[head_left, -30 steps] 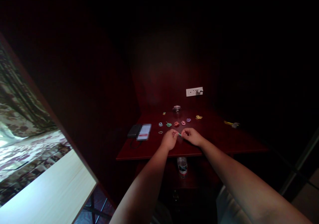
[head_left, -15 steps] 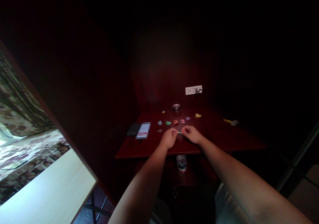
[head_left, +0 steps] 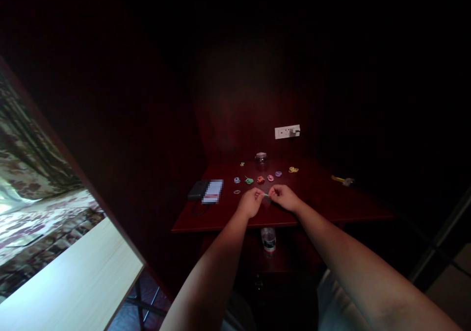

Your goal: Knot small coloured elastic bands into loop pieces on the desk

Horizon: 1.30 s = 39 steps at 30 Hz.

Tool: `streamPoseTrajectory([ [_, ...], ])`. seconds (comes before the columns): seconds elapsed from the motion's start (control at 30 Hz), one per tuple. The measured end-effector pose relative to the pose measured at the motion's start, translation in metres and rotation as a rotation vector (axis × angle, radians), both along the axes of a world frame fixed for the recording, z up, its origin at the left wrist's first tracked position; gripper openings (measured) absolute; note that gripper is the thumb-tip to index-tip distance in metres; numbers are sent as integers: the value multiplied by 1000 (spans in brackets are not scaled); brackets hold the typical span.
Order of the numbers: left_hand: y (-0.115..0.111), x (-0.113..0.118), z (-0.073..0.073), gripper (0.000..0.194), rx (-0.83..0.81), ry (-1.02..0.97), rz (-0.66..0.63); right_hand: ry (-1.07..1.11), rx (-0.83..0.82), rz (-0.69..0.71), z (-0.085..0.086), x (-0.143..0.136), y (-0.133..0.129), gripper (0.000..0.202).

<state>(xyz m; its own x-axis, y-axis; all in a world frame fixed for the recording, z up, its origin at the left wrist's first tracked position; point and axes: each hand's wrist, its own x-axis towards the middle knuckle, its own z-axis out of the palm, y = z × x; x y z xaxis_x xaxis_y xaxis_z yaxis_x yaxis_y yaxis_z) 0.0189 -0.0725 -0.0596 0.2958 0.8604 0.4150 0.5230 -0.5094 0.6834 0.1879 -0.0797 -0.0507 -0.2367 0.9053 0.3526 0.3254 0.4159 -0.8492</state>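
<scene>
Above the front part of the dark red desk, my left hand and my right hand pinch a thin green elastic band between their fingertips. The band spans the small gap between them. Just beyond lie small heaps of bands: blue, green, orange-red, pink and purple. A single ring-shaped band rests left of my left hand. Farther right is a yellow heap.
A clear jar stands at the back, near a small yellow-green band pile. At left are a phone and a black case; at right, a yellow-handled tool. A plastic bottle sits beneath the desk edge.
The camera view has shifted slightly. Both hands stay almost in place, still pinching the green elastic band between them.
</scene>
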Motion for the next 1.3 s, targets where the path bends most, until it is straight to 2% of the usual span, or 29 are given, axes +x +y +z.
streamPoseTrajectory([
  [0.27,-3,0,2,18,-22,12,-39,43,35,-106,-7,5,9,20],
  [0.57,1,0,0,18,-14,6,28,26,-70,31,2,1,-1,14],
  [0.8,-5,0,5,18,-32,25,-2,69,-18,-40,-5,4,6,20],
  [0.97,-8,1,8,18,-54,15,4,13,30,-54,-10,6,11,21],
  [1.2,-4,1,4,19,-45,49,2,17,48,-86,-11,6,11,21],
  [1.3,-3,1,3,19,-24,37,10,13,18,-51,-8,5,8,21],
])
